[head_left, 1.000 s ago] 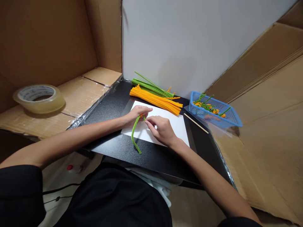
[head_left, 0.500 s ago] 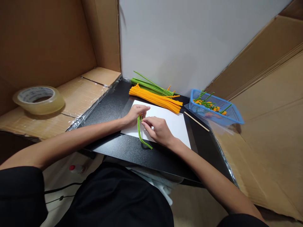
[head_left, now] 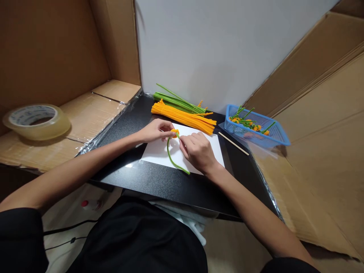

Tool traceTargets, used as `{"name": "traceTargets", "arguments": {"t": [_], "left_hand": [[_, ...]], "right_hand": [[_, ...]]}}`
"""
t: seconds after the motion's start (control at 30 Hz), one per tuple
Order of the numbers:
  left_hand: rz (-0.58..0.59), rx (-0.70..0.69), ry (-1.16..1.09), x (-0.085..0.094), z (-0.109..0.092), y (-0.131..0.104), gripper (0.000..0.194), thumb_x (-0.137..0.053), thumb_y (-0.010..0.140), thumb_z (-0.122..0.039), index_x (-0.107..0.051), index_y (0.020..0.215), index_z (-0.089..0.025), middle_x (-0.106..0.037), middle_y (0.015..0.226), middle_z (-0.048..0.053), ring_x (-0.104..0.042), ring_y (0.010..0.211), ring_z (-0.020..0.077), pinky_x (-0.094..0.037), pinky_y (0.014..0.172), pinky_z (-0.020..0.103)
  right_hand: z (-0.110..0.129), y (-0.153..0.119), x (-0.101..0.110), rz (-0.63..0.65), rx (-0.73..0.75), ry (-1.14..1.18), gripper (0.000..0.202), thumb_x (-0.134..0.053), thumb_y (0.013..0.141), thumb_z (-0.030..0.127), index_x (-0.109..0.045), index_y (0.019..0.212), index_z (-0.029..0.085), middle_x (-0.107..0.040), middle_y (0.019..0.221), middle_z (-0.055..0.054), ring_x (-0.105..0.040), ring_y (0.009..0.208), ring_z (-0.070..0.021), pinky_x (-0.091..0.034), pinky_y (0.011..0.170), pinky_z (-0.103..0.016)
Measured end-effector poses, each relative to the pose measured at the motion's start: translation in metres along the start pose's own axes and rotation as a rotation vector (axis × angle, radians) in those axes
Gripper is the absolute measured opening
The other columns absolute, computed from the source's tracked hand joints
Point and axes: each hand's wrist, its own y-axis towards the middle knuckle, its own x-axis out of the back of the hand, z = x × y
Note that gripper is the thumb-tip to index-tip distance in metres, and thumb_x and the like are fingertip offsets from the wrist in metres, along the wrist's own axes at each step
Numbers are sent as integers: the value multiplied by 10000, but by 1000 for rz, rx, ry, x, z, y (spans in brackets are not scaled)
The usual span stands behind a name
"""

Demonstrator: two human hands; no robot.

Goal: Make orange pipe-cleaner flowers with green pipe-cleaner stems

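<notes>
Between the fingertips of my left hand is a small orange pipe-cleaner flower, held above a white sheet of paper. My right hand is closed, its thumb and forefinger pinching the short end of a green pipe cleaner at the flower. The green pipe cleaner's long end curves down from the flower toward me, its tip over the paper's near edge. Behind my hands lie a bundle of orange pipe cleaners and a bundle of green pipe cleaners.
A blue basket at the right holds several orange flowers with green stems. A thin wooden stick lies beside the paper on the black table. A roll of clear tape rests on cardboard at the left.
The orange flower, mostly hidden by my left fingers before, now shows between my hands. My right hand has closed on the green end, and the long end has swung slightly right.
</notes>
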Motion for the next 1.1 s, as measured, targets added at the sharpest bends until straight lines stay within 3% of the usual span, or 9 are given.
{"name": "traceTargets", "arguments": {"t": [0.17,0.4,0.6,0.73,0.97,1.1], "left_hand": [[-131,-72,67,-10,-1,-3,367,-692,843,-462,-702,941,-109,-655,760,59,-575,627,118,-463,547,198],[-223,-113,198,-15,-4,-7,268,-665,863,-398,-719,880,-136,-658,723,41,-579,651,123,-403,542,178],[-376,-91,151,-29,-1,-8,206,-641,843,-329,-693,792,-136,-623,672,14,-536,597,104,-397,538,188],[-470,-43,68,-40,-1,-9,178,-639,808,-288,-665,719,-135,-630,666,9,-542,583,98,-427,565,198],[-494,41,-79,-50,-3,-11,207,-649,760,-270,-595,606,-144,-554,524,-21,-491,486,82,-368,490,191],[-468,10,-79,-48,-2,-10,234,-646,801,-294,-601,630,-141,-562,546,-19,-503,502,80,-385,502,186]], "right_hand": [[-2,2,2,-15,20,-17,314,-446,996,155,-653,760,151,-609,636,-69,-475,645,-204,-277,660,-358],[-2,3,5,38,62,25,352,-403,1013,132,-645,760,165,-593,638,-59,-467,654,-200,-262,652,-366],[-2,5,9,21,173,-63,354,-396,1013,109,-654,776,164,-581,636,-58,-441,651,-203,-262,637,-376],[1,8,12,75,211,11,388,-357,1020,97,-634,759,173,-579,673,-69,-435,658,-203,-266,636,-384],[5,10,14,104,251,49,406,-346,1005,55,-592,707,178,-553,659,-65,-423,648,-202,-268,635,-386],[6,11,15,109,254,28,419,-353,1005,65,-602,688,181,-576,642,-66,-447,631,-201,-284,628,-381]]}}
